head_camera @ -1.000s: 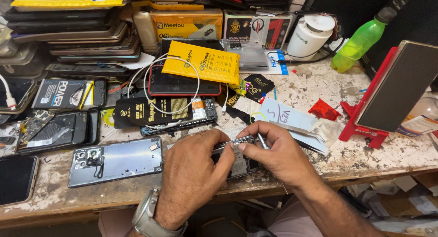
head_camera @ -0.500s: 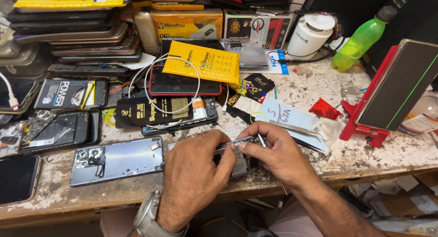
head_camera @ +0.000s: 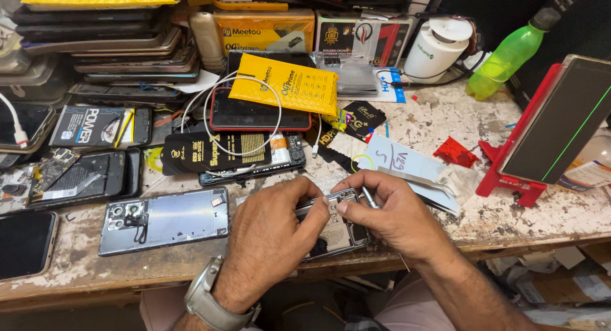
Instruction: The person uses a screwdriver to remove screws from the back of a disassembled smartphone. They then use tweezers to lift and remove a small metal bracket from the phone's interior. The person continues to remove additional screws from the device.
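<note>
Yellow padded packet [head_camera: 284,83] behind opened phone [head_camera: 334,226]

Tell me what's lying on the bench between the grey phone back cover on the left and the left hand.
Nothing lies there: in the head view, bare worn bench top separates the grey back cover from the left hand.

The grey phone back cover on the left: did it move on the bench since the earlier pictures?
No. The grey back cover lies in the same spot, just left of the left hand and below the black pouch.
</note>
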